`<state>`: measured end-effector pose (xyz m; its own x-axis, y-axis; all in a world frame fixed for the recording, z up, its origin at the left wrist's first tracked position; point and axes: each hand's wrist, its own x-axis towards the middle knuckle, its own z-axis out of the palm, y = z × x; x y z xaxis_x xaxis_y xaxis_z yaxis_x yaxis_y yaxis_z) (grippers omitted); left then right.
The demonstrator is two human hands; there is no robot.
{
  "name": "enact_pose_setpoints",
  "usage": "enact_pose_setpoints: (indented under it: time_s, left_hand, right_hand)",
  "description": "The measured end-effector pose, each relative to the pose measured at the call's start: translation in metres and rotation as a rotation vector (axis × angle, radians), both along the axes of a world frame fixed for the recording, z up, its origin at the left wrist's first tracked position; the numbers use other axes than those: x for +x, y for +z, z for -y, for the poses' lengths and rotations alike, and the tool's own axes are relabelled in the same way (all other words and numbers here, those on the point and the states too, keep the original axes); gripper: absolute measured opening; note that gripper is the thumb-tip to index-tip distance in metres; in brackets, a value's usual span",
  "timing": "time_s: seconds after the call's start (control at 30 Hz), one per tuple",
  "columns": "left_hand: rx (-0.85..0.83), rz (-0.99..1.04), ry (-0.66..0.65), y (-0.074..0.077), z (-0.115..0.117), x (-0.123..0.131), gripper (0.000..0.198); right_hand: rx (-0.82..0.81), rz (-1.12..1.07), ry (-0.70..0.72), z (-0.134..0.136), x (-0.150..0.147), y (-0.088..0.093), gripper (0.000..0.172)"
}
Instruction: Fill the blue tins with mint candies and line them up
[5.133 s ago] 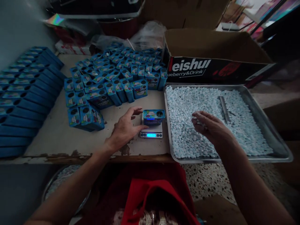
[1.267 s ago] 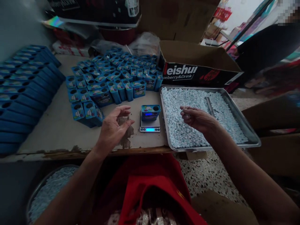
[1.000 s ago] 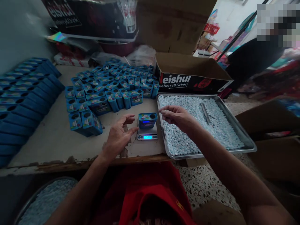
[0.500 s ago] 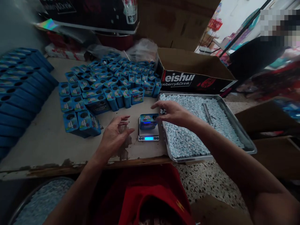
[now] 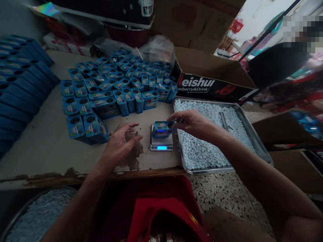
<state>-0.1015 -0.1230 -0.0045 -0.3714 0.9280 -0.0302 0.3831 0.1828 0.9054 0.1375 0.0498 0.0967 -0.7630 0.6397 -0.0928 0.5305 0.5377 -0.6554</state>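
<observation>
A small blue tin (image 5: 161,128) with a round hole in its top stands on a little digital scale (image 5: 162,146) whose display glows blue. My right hand (image 5: 192,122) reaches over the tin with its fingertips pinched at the hole; what they hold is too small to name. My left hand (image 5: 121,143) rests on the table (image 5: 45,148) just left of the scale, palm turned inward, fingers loosely curled and apart, holding nothing. Right of the scale lies a metal tray (image 5: 257,148) filled with pale blue candies (image 5: 202,151).
Several blue tins (image 5: 111,90) stand clustered at the back of the table, with rows of blue boxes (image 5: 17,84) on the left. A cardboard box (image 5: 214,75) sits behind the tray. A basin of candies (image 5: 32,215) sits below the table edge. A person in dark clothing (image 5: 275,64) is at the far right.
My right hand came from over the tray leftward to the tin on the scale, fingertips now pinched at its hole. My left hand stayed beside the scale. The view shifted.
</observation>
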Motion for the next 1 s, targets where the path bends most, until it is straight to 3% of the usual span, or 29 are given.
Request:
enact_pose_setpoints:
  time_s: [0.2,0.3,0.43,0.57,0.63,0.83,1.0]
  left_hand:
    - [0.015,0.026,-0.002,0.004,-0.002,0.006,0.050]
    - [0.039,0.005,-0.013,0.008,-0.002,0.007,0.050]
    - [0.071,-0.074,-0.016,0.020,-0.005,0.010,0.046]
    - [0.150,-0.293,-0.047,0.036,-0.019,0.024,0.048]
    - [0.198,-0.454,-0.088,0.044,-0.030,0.034,0.052]
    - [0.197,-0.773,-0.296,0.059,-0.057,0.063,0.071]
    - [0.059,-0.814,-0.337,0.052,-0.065,0.073,0.073]
  right_hand:
    - [-0.129,-0.130,-0.072,-0.007,0.000,-0.013,0.024]
    - [-0.221,-0.240,-0.134,-0.016,0.015,-0.012,0.025]
    - [-0.387,-0.387,-0.360,-0.031,0.057,-0.021,0.028]
    - [-0.558,-0.550,-0.616,-0.042,0.084,-0.048,0.031]
    - [-0.636,-0.630,-0.675,-0.045,0.085,-0.060,0.031]
    - [-0.829,-0.680,-0.592,-0.041,0.077,-0.074,0.028]
    - [-0.630,-0.660,-0.364,-0.020,0.063,-0.061,0.026]
